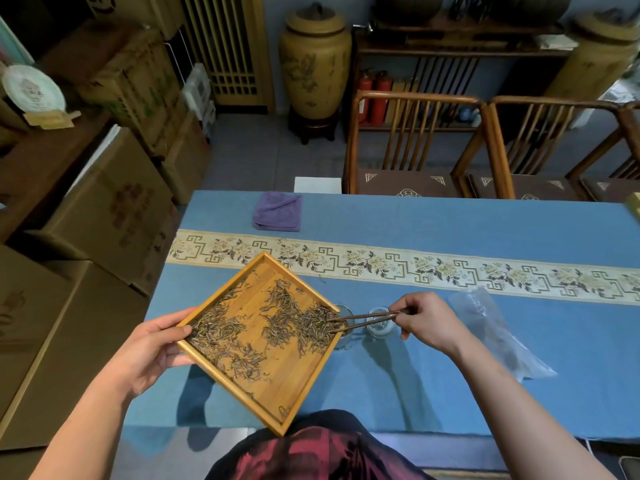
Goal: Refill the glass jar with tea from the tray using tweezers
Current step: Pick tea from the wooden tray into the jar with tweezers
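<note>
My left hand (152, 348) grips the left corner of a square bamboo tray (294, 386), held above the blue table and turned like a diamond. Loose dry tea leaves (277, 327) lie scattered over the tray, thickest near its right corner. My right hand (427, 322) pinches dark wooden tweezers (367, 320), whose tips reach into the tea at that right corner. The glass jar (346, 336) stands on the table just under the tray's right corner, mostly hidden by it. A glass lid (381, 325) lies beside it, under the tweezers.
A clear plastic bag (498, 334) lies on the table right of my right hand. A folded purple cloth (277, 211) sits at the far left of the table beyond a patterned runner (433, 268). Wooden chairs (415, 147) stand behind the table; cardboard boxes (104, 209) to the left.
</note>
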